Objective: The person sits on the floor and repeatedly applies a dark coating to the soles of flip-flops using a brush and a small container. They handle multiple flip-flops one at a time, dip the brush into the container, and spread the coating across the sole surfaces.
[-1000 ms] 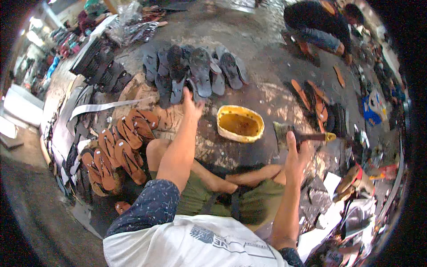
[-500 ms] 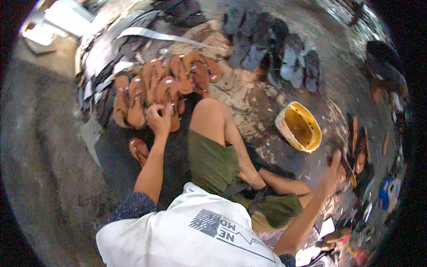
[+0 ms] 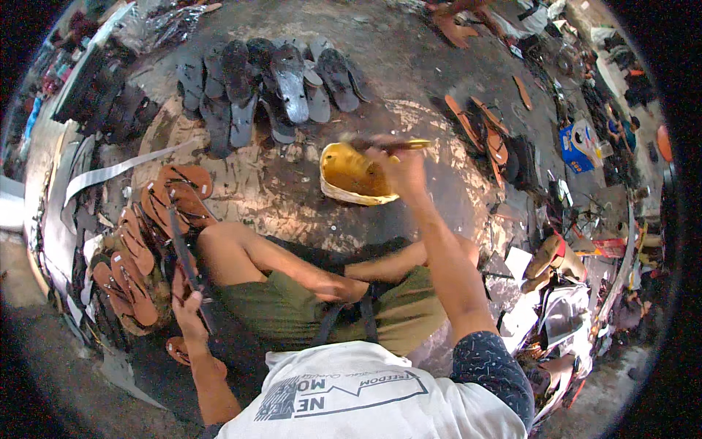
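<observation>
Yellow tub [image 3: 351, 196], right hand [image 3: 402, 171] over edge

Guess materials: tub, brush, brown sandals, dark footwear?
Tub: probably plastic, rounded yellow wall, pale crusted rim.
Brush: blurred, can't tell.
Brown sandals: maybe leather or synthetic, matte, evenly coloured.
Dark footwear: likely rubber or foam, mostly dull, one top shiny.
</observation>
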`<state>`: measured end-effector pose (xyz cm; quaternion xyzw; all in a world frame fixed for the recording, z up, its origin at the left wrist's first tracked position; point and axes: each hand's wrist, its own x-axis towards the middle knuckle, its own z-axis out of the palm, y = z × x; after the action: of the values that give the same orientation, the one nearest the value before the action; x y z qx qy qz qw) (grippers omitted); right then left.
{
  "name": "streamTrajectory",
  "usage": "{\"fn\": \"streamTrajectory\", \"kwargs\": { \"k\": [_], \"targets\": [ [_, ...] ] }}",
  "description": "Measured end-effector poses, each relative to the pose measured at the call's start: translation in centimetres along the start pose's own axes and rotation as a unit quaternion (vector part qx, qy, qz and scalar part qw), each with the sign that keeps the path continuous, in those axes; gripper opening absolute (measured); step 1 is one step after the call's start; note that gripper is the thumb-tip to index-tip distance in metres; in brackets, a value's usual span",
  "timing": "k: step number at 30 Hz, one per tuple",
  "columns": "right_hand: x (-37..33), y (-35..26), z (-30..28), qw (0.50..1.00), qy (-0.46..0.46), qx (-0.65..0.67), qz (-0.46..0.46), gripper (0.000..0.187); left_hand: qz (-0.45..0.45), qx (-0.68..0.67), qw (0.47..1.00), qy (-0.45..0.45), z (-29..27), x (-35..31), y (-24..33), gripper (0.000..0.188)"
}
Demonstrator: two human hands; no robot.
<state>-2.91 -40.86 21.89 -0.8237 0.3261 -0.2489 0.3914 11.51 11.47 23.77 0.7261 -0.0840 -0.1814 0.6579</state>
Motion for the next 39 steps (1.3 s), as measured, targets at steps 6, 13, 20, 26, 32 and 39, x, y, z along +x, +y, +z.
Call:
{"fn": "streamTrajectory", "kwargs": {
  "k": [6,13,20,26,32,39],
  "targets": [
    [-4.0,1.3,-14.7,0.961,-0.048,-0.272,0.003,0.037,0.133,0.264,0.955,-0.003,7.6,1.4,5.5,0.062],
    [-5.8,-6.4,-19.0,0.928,0.231,0.285,0.060,0.037,-0.014,-0.311,0.929,-0.198,10.8,4.5,8.8,0.066],
    [-7.8,-17.3,-3.4,0.928,0.067,0.359,-0.067,0.031,-0.123,-0.383,0.869,-0.289,24.5,0.3,10.2,0.064],
    [-13.1,-16.8,-2.4,0.952,0.048,0.206,-0.223,0.034,-0.104,-0.426,0.845,-0.305,23.6,-0.1,9.3,0.053],
    [-5.5,-17.6,-4.7,0.962,0.189,0.161,-0.118,0.028,-0.052,-0.359,0.887,-0.284,24.6,-3.1,8.8,0.062],
    [-7.6,-16.0,-5.1,0.959,0.106,0.242,-0.103,0.032,-0.056,-0.429,0.848,-0.305,23.1,-1.8,7.5,0.071]
  ]
}}
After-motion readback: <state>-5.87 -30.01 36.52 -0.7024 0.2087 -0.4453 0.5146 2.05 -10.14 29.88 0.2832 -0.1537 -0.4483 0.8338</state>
